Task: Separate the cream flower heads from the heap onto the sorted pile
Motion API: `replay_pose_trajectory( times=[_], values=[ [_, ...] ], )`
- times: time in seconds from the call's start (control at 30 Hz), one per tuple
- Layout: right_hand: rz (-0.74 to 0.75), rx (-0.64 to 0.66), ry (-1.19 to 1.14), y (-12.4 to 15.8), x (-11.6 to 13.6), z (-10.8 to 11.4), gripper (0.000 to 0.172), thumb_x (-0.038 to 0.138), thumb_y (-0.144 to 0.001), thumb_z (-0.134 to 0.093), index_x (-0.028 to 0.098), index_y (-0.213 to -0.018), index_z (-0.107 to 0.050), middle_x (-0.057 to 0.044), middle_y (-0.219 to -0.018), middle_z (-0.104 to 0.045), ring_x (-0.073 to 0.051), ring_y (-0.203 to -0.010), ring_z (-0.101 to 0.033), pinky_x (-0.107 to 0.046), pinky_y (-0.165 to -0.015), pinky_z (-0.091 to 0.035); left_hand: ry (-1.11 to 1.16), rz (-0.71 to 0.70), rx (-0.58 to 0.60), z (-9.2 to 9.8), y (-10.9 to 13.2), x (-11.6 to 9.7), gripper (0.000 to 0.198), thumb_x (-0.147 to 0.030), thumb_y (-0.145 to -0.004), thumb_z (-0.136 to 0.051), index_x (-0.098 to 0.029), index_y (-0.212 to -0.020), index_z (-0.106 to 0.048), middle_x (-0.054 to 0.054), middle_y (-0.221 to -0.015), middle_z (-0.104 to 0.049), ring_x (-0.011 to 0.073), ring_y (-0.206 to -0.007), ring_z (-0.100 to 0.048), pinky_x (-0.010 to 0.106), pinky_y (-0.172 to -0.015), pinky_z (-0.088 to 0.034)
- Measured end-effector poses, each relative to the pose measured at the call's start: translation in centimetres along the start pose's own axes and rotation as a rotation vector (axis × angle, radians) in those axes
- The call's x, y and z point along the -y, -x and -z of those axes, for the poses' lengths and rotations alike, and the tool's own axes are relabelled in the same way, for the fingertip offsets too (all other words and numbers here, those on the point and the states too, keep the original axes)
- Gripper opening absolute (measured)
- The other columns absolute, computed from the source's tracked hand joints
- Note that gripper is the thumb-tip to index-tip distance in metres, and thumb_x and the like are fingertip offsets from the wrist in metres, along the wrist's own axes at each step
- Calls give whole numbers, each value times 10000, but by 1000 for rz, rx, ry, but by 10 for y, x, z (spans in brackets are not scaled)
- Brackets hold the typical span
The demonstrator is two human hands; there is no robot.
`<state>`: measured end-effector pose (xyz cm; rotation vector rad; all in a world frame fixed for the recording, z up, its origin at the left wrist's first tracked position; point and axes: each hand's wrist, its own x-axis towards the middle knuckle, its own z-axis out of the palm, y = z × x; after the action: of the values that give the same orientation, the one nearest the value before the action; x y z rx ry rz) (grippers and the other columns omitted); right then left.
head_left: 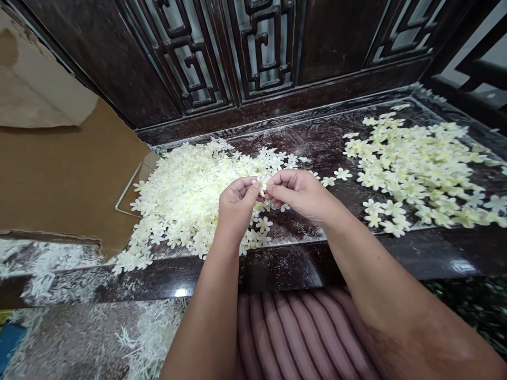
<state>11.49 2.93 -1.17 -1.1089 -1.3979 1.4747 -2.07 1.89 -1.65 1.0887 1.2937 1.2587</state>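
Note:
A small white artificial flower with a pale yellow middle is pinched between my two hands, above the dark wooden bench. My left hand closes thumb and fingertips on its left side. From the other side my right hand is closed with its fingertips at the flower's right edge; what exactly lies inside those fingers is hidden. Just behind and left of my hands spreads a big heap of white flowers. To the right lies a second heap of yellowish-white flowers.
A torn cardboard sheet covers the bench's left end, beside a bent metal wire. The carved wooden backrest rises behind. White scraps lie on the floor, and a blue object is at lower left.

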Motion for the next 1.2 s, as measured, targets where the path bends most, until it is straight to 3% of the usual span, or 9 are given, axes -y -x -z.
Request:
replay_pose_trajectory(
  times=[0.3,0.77,1.2],
  values=[
    [-19,8,-34,0,-1,1,50,168,-719,-631,142,-676,-632,-15,-625,-657,-77,-523,-541,-202,-508,-455,31,44,-13,0,0,-2,7,-151,-725,-626,-153,-729,-621,-45,-542,-573,63,-495,-525,198,-532,-456],
    [-52,-47,9,0,3,-1,78,113,-707,-632,144,-635,-628,-11,-574,-638,-85,-509,-544,-215,-518,-462,-35,33,-3,1,0,0,95,-200,-706,-664,-142,-776,-635,-37,-554,-582,91,-531,-565,225,-554,-468],
    [-66,-74,112,-1,-4,1,64,121,-667,-593,159,-616,-582,8,-552,-577,-87,-502,-489,-230,-500,-379,-153,-4,-41,-4,2,-1,64,-128,-710,-615,-139,-773,-624,-37,-583,-573,74,-529,-531,198,-532,-445]
  ],
)
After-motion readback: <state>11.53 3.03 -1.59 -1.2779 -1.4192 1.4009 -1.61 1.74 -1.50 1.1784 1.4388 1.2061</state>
